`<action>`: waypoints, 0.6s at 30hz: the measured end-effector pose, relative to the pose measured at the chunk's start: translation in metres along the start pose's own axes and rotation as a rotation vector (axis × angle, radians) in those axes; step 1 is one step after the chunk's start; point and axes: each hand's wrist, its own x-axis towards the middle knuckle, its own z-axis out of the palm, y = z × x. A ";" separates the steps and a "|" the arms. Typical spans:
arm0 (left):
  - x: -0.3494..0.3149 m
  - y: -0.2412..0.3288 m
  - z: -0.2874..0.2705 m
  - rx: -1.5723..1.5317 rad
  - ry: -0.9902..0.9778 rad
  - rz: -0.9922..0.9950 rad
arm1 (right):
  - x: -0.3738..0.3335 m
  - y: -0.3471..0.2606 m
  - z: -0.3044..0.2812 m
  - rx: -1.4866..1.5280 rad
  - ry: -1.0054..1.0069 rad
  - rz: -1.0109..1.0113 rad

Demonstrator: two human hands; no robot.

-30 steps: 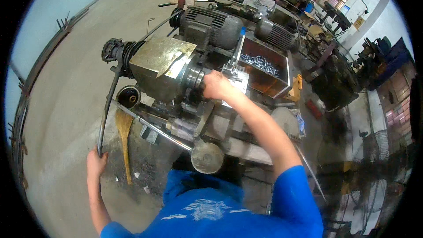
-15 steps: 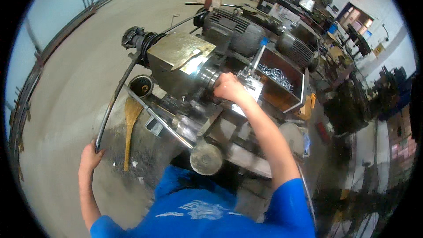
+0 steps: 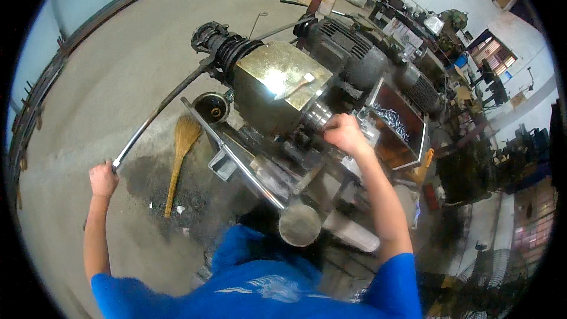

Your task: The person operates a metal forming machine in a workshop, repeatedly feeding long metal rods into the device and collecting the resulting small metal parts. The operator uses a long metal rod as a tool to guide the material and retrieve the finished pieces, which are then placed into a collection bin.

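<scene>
My left hand is closed round the end of a long metal lever. That lever slopes up to the dark collar at the back end of the lathe headstock. On the other side, my right hand is at the front of the shiny round spindle nose, its fingers curled in. Whatever lies inside those fingers is hidden. A small brush rests on the flat top of the headstock.
Right of the spindle stands an open box with many small metal pieces. Behind the headstock sits a ribbed motor. A second bar slants toward me near a round disc. A straw broom lies on the floor at left.
My left hand has swung the lever's end outward to the left, away from my body. My right hand stays at the spindle nose. The whole view has shifted, putting the machine further right.
</scene>
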 end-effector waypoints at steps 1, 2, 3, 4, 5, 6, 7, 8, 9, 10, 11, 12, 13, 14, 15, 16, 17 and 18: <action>0.018 -0.010 0.012 0.032 0.052 0.010 | -0.002 -0.005 -0.003 0.037 -0.015 0.025; 0.034 -0.022 0.015 0.081 0.104 0.023 | -0.001 -0.003 -0.001 0.015 -0.017 0.000; 0.048 -0.029 0.015 0.075 0.113 0.042 | 0.002 0.003 0.001 -0.006 -0.006 -0.025; 0.058 -0.035 0.014 0.070 0.122 0.060 | 0.002 0.008 0.002 -0.027 0.003 -0.049; 0.066 -0.036 0.015 0.060 0.128 0.087 | -0.001 0.003 0.001 -0.011 0.015 -0.028; 0.069 -0.035 0.018 0.062 0.082 0.054 | 0.000 0.005 0.004 -0.036 0.064 -0.082; 0.068 -0.033 0.023 0.064 0.035 0.021 | -0.001 0.003 0.004 -0.083 0.049 -0.050; 0.070 -0.033 0.019 0.080 -0.005 -0.008 | -0.003 0.000 0.003 -0.116 0.041 -0.018; 0.074 -0.029 0.014 -0.018 -0.068 -0.054 | -0.005 0.007 0.007 -0.173 0.111 -0.170; 0.079 -0.028 0.026 -0.160 -0.003 -0.140 | -0.013 0.017 0.005 -0.191 0.187 -0.200; 0.079 -0.009 0.018 -0.392 0.135 -0.042 | -0.023 0.012 -0.001 -0.209 0.259 -0.225; 0.073 0.020 0.008 -0.630 0.264 0.056 | -0.040 -0.008 -0.010 -0.134 0.388 -0.266; 0.068 0.058 0.001 -0.706 0.475 0.101 | -0.055 -0.003 -0.014 -0.105 0.456 -0.255; 0.057 0.094 -0.004 -0.776 0.677 0.133 | -0.071 0.005 -0.018 -0.068 0.511 -0.248; 0.044 0.123 0.001 -0.865 0.368 -0.092 | -0.091 0.002 -0.024 0.056 0.506 -0.211; 0.044 0.155 0.016 -0.939 0.067 -0.299 | -0.110 0.022 -0.026 -0.015 0.490 -0.139; 0.057 0.156 0.104 -0.986 -0.088 -0.092 | -0.128 0.030 -0.027 0.011 0.490 -0.111; 0.049 0.199 0.119 -0.902 -0.291 -0.013 | -0.153 0.043 -0.029 -0.012 0.517 0.035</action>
